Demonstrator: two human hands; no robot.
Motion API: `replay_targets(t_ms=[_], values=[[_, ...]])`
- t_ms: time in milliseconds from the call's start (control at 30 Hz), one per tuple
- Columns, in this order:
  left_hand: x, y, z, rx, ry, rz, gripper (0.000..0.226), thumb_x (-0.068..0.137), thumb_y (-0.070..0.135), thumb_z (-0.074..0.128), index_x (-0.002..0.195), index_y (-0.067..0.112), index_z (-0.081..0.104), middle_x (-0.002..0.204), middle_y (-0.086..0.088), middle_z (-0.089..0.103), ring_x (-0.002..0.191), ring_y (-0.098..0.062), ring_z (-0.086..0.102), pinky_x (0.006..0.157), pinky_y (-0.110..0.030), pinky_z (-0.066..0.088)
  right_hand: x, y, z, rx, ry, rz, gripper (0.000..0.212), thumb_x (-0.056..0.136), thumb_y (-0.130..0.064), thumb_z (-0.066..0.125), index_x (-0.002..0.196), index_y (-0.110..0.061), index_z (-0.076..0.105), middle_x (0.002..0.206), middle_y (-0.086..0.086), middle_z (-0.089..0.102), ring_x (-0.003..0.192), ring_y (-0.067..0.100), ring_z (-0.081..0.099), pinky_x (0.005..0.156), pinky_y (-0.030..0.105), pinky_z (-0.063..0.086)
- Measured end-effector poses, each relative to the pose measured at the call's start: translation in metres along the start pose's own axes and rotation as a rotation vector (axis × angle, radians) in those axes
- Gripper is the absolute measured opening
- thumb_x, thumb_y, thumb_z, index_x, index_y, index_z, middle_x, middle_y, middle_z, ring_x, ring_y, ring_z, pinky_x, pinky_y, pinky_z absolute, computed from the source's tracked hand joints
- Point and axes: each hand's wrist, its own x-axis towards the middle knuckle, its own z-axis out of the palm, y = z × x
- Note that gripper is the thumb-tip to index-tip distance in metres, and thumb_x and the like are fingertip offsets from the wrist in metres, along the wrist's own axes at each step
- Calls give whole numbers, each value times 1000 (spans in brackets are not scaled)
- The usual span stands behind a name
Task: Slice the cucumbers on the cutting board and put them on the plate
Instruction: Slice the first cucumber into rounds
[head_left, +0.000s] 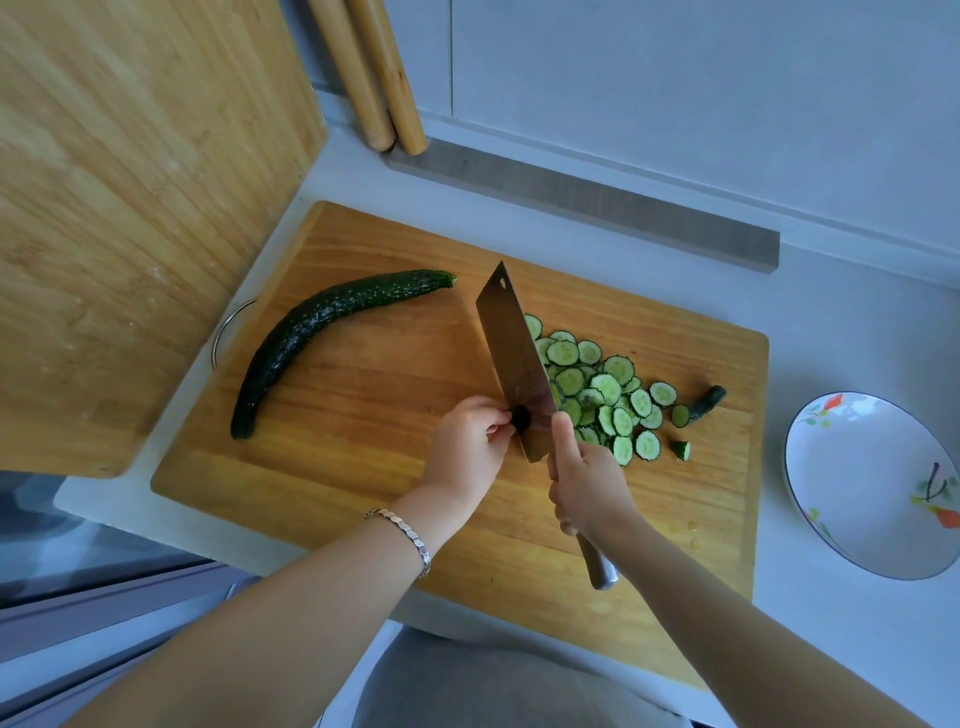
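You are at the tail of the first cucumber. Your left hand (467, 441) pinches the last dark stub (520, 415) between thumb and fingertips, tight against the left face of the cleaver (511, 364). Your right hand (587, 483) is wrapped round the cleaver's handle, forefinger laid up along the blade. The cleaver stands near the middle of the cutting board (363, 493). On its far side the pile of slices (602, 395) spreads toward the board's right edge, with a trimmed end piece (706, 402) just beyond it. The whole cucumber (317, 332) lies uncut and curved along the board's left part, well apart from the blade. The plate (857, 483) sits on the counter (831, 322) off the board's right edge, with nothing on it. As I read it, the stub is too short for many more cuts with your fingertips that close to the edge, so either take one careful stroke or set it aside. Then draw the whole cucumber in under the blade, and leave the transfer to the plate until it is sliced. No brand, label or lettering can be read anywhere; the plate bears only painted motifs in red and green.
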Motion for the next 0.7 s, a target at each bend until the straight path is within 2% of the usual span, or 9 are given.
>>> replay_targets(t_ms=[100,333,467,700], values=[[-1,1,2,-8,0,19,13,78,-6,66,89,-4,72,95,-13,67,82,-24,66,78,-21,52,-3,-1,-9,69,-11,30,58,93,-60,31,61,-13,35,44,-3,31,34,13,27,39,20,27],[-2,0,5,-44,22,-2,13,77,-6,68,89,-4,71,93,-14,67,80,-27,66,76,-31,56,-22,5,-24,43,-8,-16,54,93,-58,33,60,-14,33,43,-4,30,37,13,25,41,20,24],[-2,0,6,-56,27,-9,10,77,-5,68,86,-3,72,91,-14,66,79,-26,65,75,-31,57,-22,7,-23,-55,-7,-99,53,92,-58,32,63,-13,36,41,-6,33,40,13,30,47,25,27],[-2,1,5,-45,35,-2,9,77,-5,68,85,-3,72,91,-13,67,79,-24,66,75,-27,56,-21,6,-23,-80,-21,-93,55,90,-61,31,68,-11,37,48,-1,33,44,15,30,49,26,27]])
